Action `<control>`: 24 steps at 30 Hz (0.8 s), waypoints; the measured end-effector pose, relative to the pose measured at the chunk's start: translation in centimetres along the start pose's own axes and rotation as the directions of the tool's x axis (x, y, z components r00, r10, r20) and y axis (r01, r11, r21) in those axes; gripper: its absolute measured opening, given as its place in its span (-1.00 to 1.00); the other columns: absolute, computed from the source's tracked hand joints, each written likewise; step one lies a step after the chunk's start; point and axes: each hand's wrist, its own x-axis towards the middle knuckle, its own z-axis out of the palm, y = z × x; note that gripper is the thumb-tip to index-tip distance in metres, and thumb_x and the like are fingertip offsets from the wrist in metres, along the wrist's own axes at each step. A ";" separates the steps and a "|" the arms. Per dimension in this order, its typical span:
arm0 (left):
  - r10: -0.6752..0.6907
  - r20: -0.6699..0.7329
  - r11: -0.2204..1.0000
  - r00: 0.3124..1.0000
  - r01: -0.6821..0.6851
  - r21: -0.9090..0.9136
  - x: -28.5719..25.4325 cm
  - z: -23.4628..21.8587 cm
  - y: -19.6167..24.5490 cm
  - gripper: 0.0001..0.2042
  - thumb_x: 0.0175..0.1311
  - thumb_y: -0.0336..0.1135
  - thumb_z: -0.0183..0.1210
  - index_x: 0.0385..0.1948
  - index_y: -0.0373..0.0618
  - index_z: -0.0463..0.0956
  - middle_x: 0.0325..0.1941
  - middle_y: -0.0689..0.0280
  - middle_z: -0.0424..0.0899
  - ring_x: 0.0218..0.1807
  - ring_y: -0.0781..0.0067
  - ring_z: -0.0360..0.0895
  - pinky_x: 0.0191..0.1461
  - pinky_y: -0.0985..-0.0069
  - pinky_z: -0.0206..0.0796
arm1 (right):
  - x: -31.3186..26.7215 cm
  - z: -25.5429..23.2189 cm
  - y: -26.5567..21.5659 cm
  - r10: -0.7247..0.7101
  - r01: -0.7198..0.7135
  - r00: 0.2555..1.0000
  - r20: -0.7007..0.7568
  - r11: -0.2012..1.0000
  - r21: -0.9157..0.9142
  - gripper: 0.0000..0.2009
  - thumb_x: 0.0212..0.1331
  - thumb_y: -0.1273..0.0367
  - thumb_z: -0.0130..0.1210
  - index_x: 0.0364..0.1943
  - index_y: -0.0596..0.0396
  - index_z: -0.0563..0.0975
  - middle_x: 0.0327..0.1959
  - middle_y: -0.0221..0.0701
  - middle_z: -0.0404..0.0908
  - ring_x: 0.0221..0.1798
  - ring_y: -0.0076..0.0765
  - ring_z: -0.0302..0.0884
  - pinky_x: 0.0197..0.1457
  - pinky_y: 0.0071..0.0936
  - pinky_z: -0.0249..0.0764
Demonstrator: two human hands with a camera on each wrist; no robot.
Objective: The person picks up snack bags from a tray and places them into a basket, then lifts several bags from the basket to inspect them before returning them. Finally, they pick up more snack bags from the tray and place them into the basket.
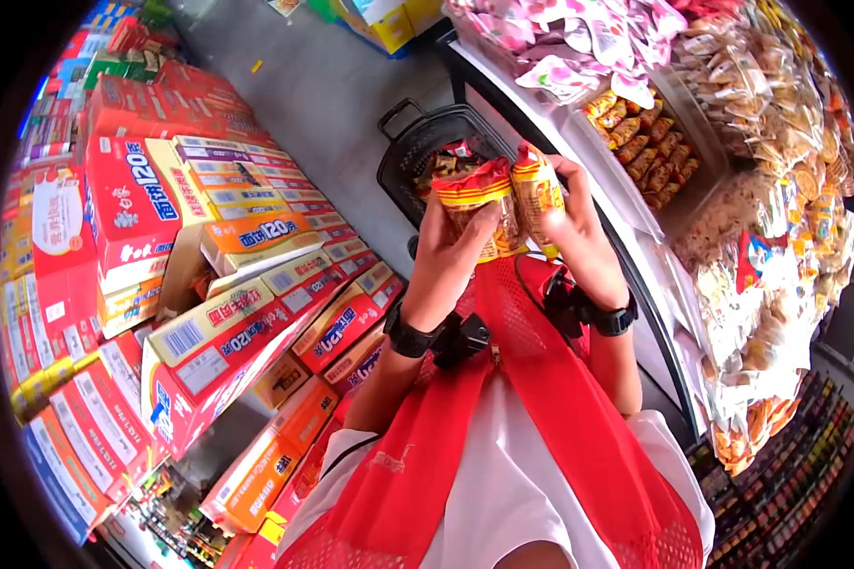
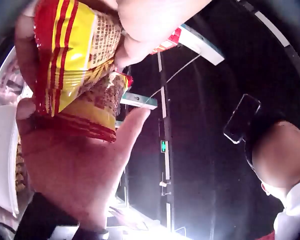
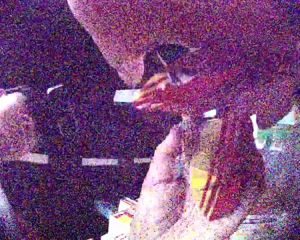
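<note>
In the head view my left hand grips a red and yellow snack packet, its thumb across the front. My right hand holds a second, similar packet upright beside it, side by side in front of my chest. Up close in the left wrist view, the two packets overlap, one with printed text on its yellow and brown back. Below the hands stands a black basket with several packets inside, partly hidden by the hands. Heavy noise blurs the right wrist view.
At the right, a white-edged counter bears a clear tray of wrapped snacks and piles of bagged goods. Stacked red and yellow cartons rise on the left. Grey floor shows between them.
</note>
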 end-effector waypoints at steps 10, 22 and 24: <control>-0.014 -0.097 0.996 0.995 0.006 -0.088 2.8 1.3 0.7 -0.69 0.27 -0.39 0.03 0.04 -0.18 0.31 -0.08 0.34 0.53 -0.08 0.60 0.49 0.01 0.61 0.33 | 2.7 -4.7 -1.7 0.212 -0.191 0.977 -0.022 0.918 0.347 -0.49 0.18 0.15 -0.18 0.13 0.22 0.29 0.02 -0.17 0.47 -0.01 -0.21 0.50 0.13 -0.20 0.38; 0.076 -0.179 0.997 0.981 -0.080 -0.016 3.8 4.7 -2.0 -0.66 0.38 -0.14 -0.09 0.03 -0.18 0.29 -0.17 0.13 0.58 -0.18 0.34 0.59 -0.11 0.39 0.48 | 4.3 -7.8 -1.8 0.161 -0.175 0.983 0.085 0.964 0.200 -0.63 0.30 0.25 -0.06 0.07 0.22 0.33 -0.11 -0.16 0.56 -0.18 -0.27 0.61 -0.06 -0.32 0.54; 0.111 -0.201 0.994 0.973 -0.107 0.029 3.9 4.5 -2.8 -0.66 0.38 -0.17 -0.09 0.04 -0.20 0.28 -0.15 0.10 0.58 -0.12 0.29 0.59 -0.09 0.36 0.48 | 4.3 -8.5 -1.3 0.144 -0.158 0.985 0.090 0.972 0.174 -0.62 0.30 0.25 -0.06 0.08 0.23 0.32 -0.11 -0.13 0.56 -0.18 -0.24 0.61 -0.06 -0.29 0.54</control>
